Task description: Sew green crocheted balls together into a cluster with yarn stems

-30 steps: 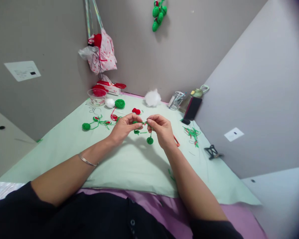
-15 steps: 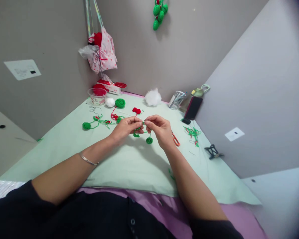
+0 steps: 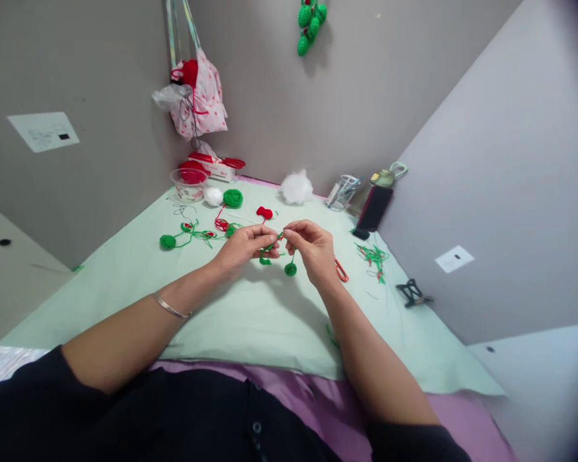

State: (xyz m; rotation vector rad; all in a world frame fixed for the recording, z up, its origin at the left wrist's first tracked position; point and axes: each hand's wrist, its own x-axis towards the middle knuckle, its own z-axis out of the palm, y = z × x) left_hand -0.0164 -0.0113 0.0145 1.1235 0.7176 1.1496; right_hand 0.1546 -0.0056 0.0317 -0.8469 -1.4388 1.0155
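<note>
Over the middle of the table, my left hand (image 3: pixel 246 247) pinches a piece of green yarn work (image 3: pixel 266 260), part of which dangles below the fingers. My right hand (image 3: pixel 314 249) is closed in a pinch on green yarn beside it, and the fingertips of both hands are close together. A bit of red shows between them. From under my right fingers hangs a small round green crocheted piece (image 3: pixel 290 269) on a short strand. Orange-handled scissors (image 3: pixel 341 270) lie partly hidden behind my right wrist. Just beyond my hands is a red crocheted bow-shaped piece (image 3: pixel 264 212).
Green and red crocheted pieces (image 3: pixel 168 242) with loose strands lie left. Behind stand a clear tub (image 3: pixel 189 189), a green yarn ball (image 3: pixel 233 198), white stuffing (image 3: pixel 297 187) and a pen cup (image 3: pixel 343 194). A phone (image 3: pixel 376 208), yarn scraps (image 3: pixel 373 255) and a black stand (image 3: pixel 413 293) are right.
My right fingertips have shifted slightly right, away from the left ones, and a bit of red now shows between them. The hanging green piece has moved slightly up and right.
</note>
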